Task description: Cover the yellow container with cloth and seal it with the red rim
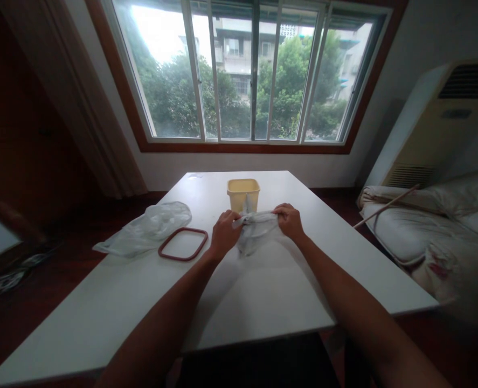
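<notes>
A thin, translucent plastic bag (257,229) is stretched between my two hands above the white table. My left hand (226,233) pinches its left end, fingers closed. At the opposite end, my right hand (289,221) is closed on the bag's upper edge. Just behind the bag stands a pale yellow bin (242,187), upright, its lower front partly covered by the plastic. Left of my left hand lies a reddish-brown rounded square ring (183,258), flat on the table.
Crumpled translucent plastic bags (147,229) lie on the left of the white table (258,307). Beyond the table's right edge, a stick (386,206) rests against a covered, cushioned seat (400,226). A tall air conditioner (428,124) stands behind it. A window is ahead.
</notes>
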A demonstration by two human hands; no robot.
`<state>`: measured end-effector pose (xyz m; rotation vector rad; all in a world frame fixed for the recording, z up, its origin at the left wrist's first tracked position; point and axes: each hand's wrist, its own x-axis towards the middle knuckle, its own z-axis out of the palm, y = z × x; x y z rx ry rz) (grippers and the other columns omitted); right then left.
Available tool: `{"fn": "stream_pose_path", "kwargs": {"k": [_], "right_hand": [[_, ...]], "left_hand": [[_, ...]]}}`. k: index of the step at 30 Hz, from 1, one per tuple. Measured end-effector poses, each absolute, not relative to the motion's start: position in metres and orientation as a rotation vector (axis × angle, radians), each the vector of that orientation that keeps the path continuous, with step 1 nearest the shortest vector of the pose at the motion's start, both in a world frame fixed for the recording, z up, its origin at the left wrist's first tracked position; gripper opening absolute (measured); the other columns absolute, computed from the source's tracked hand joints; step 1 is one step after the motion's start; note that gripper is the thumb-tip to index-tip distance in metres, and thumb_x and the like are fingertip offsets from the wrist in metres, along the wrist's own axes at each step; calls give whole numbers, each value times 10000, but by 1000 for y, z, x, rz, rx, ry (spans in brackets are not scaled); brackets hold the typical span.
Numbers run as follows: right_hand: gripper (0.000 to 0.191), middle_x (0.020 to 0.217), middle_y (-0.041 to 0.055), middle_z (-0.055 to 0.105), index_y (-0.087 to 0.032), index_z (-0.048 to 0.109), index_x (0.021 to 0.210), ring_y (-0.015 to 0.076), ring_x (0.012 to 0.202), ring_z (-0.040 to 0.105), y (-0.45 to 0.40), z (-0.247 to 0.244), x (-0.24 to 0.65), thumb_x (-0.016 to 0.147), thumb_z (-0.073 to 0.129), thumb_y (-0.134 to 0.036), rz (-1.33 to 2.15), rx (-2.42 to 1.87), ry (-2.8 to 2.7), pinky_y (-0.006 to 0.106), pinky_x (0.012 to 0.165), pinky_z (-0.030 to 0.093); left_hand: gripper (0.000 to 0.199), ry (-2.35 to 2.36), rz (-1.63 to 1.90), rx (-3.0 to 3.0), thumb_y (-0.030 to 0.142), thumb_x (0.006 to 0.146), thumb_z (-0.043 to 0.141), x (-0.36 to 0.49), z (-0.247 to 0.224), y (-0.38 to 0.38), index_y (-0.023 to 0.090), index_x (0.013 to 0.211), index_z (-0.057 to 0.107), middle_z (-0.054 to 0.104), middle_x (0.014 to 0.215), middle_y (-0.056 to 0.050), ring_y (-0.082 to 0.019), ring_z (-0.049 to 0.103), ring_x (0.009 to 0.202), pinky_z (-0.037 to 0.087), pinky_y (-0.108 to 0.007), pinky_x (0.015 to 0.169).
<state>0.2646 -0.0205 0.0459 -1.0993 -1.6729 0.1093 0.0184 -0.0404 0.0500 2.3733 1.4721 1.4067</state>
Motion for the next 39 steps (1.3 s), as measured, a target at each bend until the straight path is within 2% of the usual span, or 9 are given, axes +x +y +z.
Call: {"fn": "stream_pose_path", "kwargs": {"k": [4, 7, 13, 16, 21, 25, 30, 35, 39], "right_hand": [[363, 1010, 78, 702, -208, 761, 909, 247, 1003, 626, -1, 34, 287, 734, 463, -97, 38, -1313, -1592, 426, 1012, 477], [365, 1090, 90, 679, -206, 752, 907, 264, 1067, 611, 0, 36, 299, 713, 460, -104, 9, -1417, -1471, 448, 1057, 451], [264, 1159, 93, 651, -221, 715, 1002, 283, 1159, 562, -39, 71, 271, 820, 528, -180, -140, -1122, -1526, 496, 1087, 408], [295, 1164, 71, 663, -273, 709, 1100, 268, 1137, 582, -57, 76, 243, 853, 566, -195, 2, -951, -1800, 461, 1048, 454], [443, 1158, 65, 668, -257, 687, 1198, 219, 1060, 624, -61, 67, 226, 850, 478, -79, 163, -843, -2095, 370, 963, 506], [421, 1076, 72, 669, -234, 698, 1160, 202, 970, 634, -55, 63, 233, 851, 479, -52, 208, -836, -2133, 340, 876, 520], [234, 902, 68, 652, -181, 709, 938, 188, 835, 610, -52, 63, 235, 849, 540, -45, 137, -864, -2109, 321, 770, 503], [200, 887, 56, 625, -197, 663, 870, 182, 827, 583, -56, 65, 231, 873, 527, -51, 11, -792, -2058, 310, 755, 480], [272, 896, 54, 597, -204, 628, 896, 185, 840, 568, -56, 65, 229, 816, 478, 8, -27, -725, -2026, 301, 740, 476]], "left_hand": [[86, 1434, 1344, 2395, 164, 868, 588, 20, 48, -43, 221, 803, 578, 632, 869, -17, -166, 589, 804, 461, -287, 708], [95, 1434, 1291, 2439, 157, 853, 608, 21, 49, -45, 227, 797, 575, 630, 860, -16, -170, 590, 791, 456, -292, 693], [106, 1433, 1234, 2535, 147, 851, 611, 26, 55, -53, 230, 799, 571, 627, 858, -23, -179, 595, 814, 455, -295, 692], [62, 1410, 1180, 2592, 175, 862, 611, 29, 55, -55, 230, 843, 590, 640, 892, -33, -182, 604, 827, 465, -292, 693], [76, 1425, 1125, 2653, 216, 870, 608, 30, 54, -56, 232, 943, 622, 666, 945, -39, -195, 632, 877, 489, -290, 714], [215, 1397, 1113, 2654, 293, 905, 580, 30, 59, -61, 233, 1108, 621, 701, 1024, -43, -199, 658, 933, 513, -293, 791], [351, 1351, 1090, 2646, 363, 1023, 356, 33, 66, -68, 249, 1233, 614, 717, 1161, -40, -186, 674, 1045, 504, -293, 906], [366, 1544, 925, 2632, 429, 1015, 377, 34, 69, -67, 275, 1203, 650, 757, 1037, -48, -213, 717, 911, 507, -302, 795], [341, 1618, 774, 2647, 452, 1001, 406, 34, 74, -67, 241, 1054, 668, 749, 891, -57, -225, 712, 830, 470, -292, 707]]}}
